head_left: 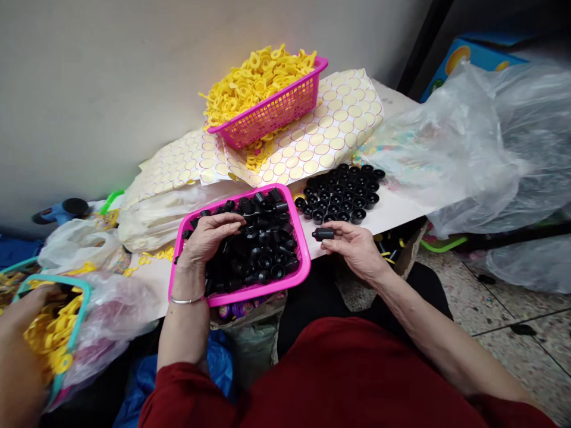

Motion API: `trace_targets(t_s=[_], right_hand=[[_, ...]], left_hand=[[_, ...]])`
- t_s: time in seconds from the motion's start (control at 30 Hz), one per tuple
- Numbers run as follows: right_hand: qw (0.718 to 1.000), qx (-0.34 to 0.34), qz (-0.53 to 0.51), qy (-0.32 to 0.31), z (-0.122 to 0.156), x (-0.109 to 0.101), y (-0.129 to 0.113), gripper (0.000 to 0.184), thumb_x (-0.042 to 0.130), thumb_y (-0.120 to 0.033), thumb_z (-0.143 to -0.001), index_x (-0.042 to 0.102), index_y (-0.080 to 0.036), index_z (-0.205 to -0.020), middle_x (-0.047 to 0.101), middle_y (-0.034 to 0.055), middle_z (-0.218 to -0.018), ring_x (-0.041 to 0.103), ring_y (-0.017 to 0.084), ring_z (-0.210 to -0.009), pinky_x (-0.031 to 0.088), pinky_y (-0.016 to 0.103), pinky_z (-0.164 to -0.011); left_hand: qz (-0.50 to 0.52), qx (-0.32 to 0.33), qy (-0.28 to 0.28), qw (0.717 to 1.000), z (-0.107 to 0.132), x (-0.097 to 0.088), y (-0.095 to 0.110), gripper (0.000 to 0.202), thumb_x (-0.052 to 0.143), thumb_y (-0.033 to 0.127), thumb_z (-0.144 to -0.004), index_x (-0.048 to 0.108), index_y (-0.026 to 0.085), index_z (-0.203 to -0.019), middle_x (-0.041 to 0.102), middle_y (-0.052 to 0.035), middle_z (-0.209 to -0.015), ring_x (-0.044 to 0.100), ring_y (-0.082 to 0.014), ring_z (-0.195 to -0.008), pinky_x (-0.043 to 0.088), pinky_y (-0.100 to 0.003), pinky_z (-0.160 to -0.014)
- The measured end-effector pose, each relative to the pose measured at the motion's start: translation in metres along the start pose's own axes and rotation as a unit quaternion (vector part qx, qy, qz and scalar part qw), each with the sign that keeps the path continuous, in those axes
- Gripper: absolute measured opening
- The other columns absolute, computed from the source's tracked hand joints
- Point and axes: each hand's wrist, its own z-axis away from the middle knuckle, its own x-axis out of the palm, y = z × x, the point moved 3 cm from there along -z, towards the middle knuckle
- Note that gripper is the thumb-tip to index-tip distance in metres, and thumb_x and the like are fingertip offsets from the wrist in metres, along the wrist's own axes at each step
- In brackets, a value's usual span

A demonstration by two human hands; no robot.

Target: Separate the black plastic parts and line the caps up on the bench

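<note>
Just right of the pink basket (241, 295), over the front edge of the bench (399, 208), the right hand (354, 245) pinches a black piece (323, 234) between thumb and fingers. The left hand (209, 236) is above the basket, thumb and fingertips close together; whether they grip anything I cannot tell.

Judging by how things lie, the work looks well under way but far from finished. Beyond the right hand, a tight cluster of black cups (341, 197) stands on the bench, open ends up, and seems to be the sorted portion. Far more loose black parts (264, 263) lie jumbled in the basket, so much appears left. The yellow rings (259, 80) heaped in the rear basket (267, 122) look untouched by either hand.

The held piece is a short, dark cylinder lying nearly level, with a narrower stub at its left end; its finish seems smooth, though finer detail is too small to make out.
</note>
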Motion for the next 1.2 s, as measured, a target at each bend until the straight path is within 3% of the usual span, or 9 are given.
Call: trace_targets(t_s=[0.17, 0.3, 0.47, 0.57, 0.67, 0.77, 0.93, 1.07, 1.2], right_hand=[[1.0, 0.005, 0.016, 0.027, 0.005, -0.012, 0.001, 0.039, 0.087, -0.024, -0.057, 0.071, -0.016, -0.091, 0.071, 0.0022, -0.078, 0.061, 0.011, -0.06, 0.051, 0.024, -0.052], [0.999, -0.005, 0.032, 0.019, 0.01, -0.013, 0.003, 0.04, 0.088, -0.025, -0.057, 0.071, -0.017, -0.092, 0.071, 0.0029, -0.082, 0.061, 0.011, -0.061, 0.052, 0.025, -0.054], [0.998, -0.007, 0.062, 0.026, 0.019, -0.024, 0.007, 0.038, 0.088, -0.028, -0.058, 0.072, -0.019, -0.092, 0.072, 0.0035, -0.086, 0.062, 0.011, -0.063, 0.053, 0.025, -0.054], [0.997, 0.008, 0.067, 0.031, 0.022, -0.032, 0.008, 0.038, 0.089, -0.028, -0.058, 0.072, -0.02, -0.091, 0.071, 0.002, -0.082, 0.063, 0.01, -0.062, 0.053, 0.024, -0.054], [0.996, 0.004, 0.085, 0.021, 0.024, -0.03, 0.008, 0.039, 0.089, -0.029, -0.059, 0.072, -0.02, -0.093, 0.071, 0.0022, -0.083, 0.063, 0.012, -0.064, 0.055, 0.026, -0.057], [0.994, -0.019, 0.107, -0.009, 0.028, -0.012, 0.005, 0.041, 0.087, -0.03, -0.061, 0.071, -0.021, -0.098, 0.071, 0.0032, -0.089, 0.066, 0.015, -0.073, 0.059, 0.031, -0.067], [0.98, -0.099, 0.143, -0.098, 0.042, 0.03, -0.009, 0.038, 0.079, -0.031, -0.074, 0.068, -0.022, -0.11, 0.069, 0.0037, -0.093, 0.065, 0.015, -0.079, 0.058, 0.031, -0.074], [0.933, -0.231, 0.24, -0.136, 0.056, 0.048, -0.03, 0.034, 0.069, -0.029, -0.085, 0.064, -0.021, -0.118, 0.067, 0.0062, -0.102, 0.063, 0.015, -0.083, 0.057, 0.032, -0.076], [0.867, -0.332, 0.334, -0.16, 0.063, 0.049, -0.04, 0.032, 0.062, -0.022, -0.091, 0.059, -0.018, -0.123, 0.067, 0.0087, -0.106, 0.063, 0.016, -0.094, 0.055, 0.031, -0.085]], left_hand=[[-0.059, 0.047, 0.046, 0.996, -0.009, -0.008, 0.007, 0.035, 0.085, 0.018, -0.049, 0.076, 0.017, -0.083, 0.073, -0.0036, -0.078, 0.064, -0.0148, -0.071, 0.052, -0.025, -0.068], [-0.089, 0.05, 0.098, 0.99, -0.013, -0.022, 0.009, 0.023, 0.076, 0.01, -0.053, 0.074, 0.017, -0.074, 0.069, -0.0008, -0.069, 0.059, -0.0131, -0.064, 0.05, -0.024, -0.063], [-0.121, 0.026, 0.137, 0.983, 0.015, -0.039, -0.006, 0.017, 0.078, 0.017, -0.058, 0.073, 0.022, -0.073, 0.069, -0.0007, -0.073, 0.06, -0.0161, -0.069, 0.053, -0.028, -0.066], [-0.181, 0.039, 0.135, 0.973, 0.042, -0.037, -0.016, 0.02, 0.08, 0.022, -0.059, 0.074, 0.022, -0.078, 0.068, -0.0029, -0.076, 0.061, -0.0192, -0.075, 0.053, -0.032, -0.072], [-0.286, 0.108, 0.066, 0.95, 0.059, -0.022, -0.024, 0.032, 0.086, 0.027, -0.053, 0.076, 0.022, -0.083, 0.071, -0.0057, -0.091, 0.061, -0.0251, -0.092, 0.05, -0.039, -0.089], [-0.345, 0.152, 0.011, 0.926, 0.063, -0.003, -0.032, 0.035, 0.087, 0.033, -0.054, 0.075, 0.024, -0.085, 0.071, -0.0065, -0.101, 0.059, -0.0283, -0.098, 0.046, -0.045, -0.096], [-0.288, 0.225, 0.075, 0.928, 0.072, 0.026, -0.019, 0.029, 0.085, 0.032, -0.06, 0.072, 0.023, -0.084, 0.07, -0.0058, -0.1, 0.061, -0.0261, -0.1, 0.046, -0.041, -0.098], [-0.223, 0.209, 0.043, 0.951, 0.086, 0.063, -0.008, 0.03, 0.08, 0.028, -0.067, 0.072, 0.023, -0.095, 0.071, -0.0041, -0.096, 0.065, -0.0211, -0.088, 0.052, -0.032, -0.082], [-0.215, 0.239, -0.003, 0.947, 0.087, 0.097, -0.006, 0.025, 0.078, 0.024, -0.067, 0.074, 0.023, -0.092, 0.072, -0.0028, -0.088, 0.064, -0.0177, -0.077, 0.051, -0.029, -0.073]])
